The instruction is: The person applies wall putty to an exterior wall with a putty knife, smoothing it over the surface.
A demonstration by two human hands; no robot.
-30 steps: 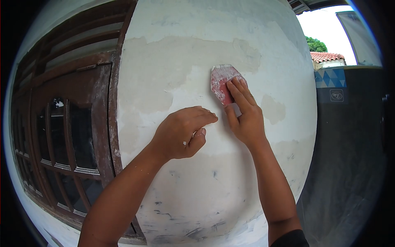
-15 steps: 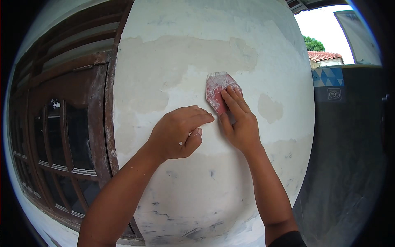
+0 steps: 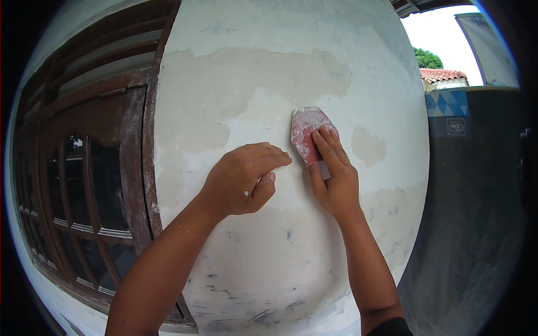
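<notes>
Head view: closest are the person's two bare forearms [image 3: 162, 269], rising from the bottom, with a black sleeve [image 3: 389, 327] at the right elbow. The left hand [image 3: 240, 180] is half curled, its thumb apart from the bent fingers and a white fleck near the thumb's base; I cannot tell whether it encloses anything or touches the wall. Beside it, the right hand [image 3: 338, 182] grasps a pink scraper [image 3: 304, 133], thumb at its lower end, fingertips on its face. That scraper, smeared white, tilts slightly against or very near the wall [image 3: 269, 252], roughly midway between the wall's left and right edges. Beige-grey patches [image 3: 235, 78] spread over the wall's upper part, a smaller patch [image 3: 369, 147] sits toward its right edge, and dark marks [image 3: 263, 318] streak it lower down. Along the left edge stands a brown door [image 3: 63, 120] with glass panes. Past the right edge are a dark partition [image 3: 473, 185], then a tiled roof [image 3: 441, 75] and a tree [image 3: 428, 58].
</notes>
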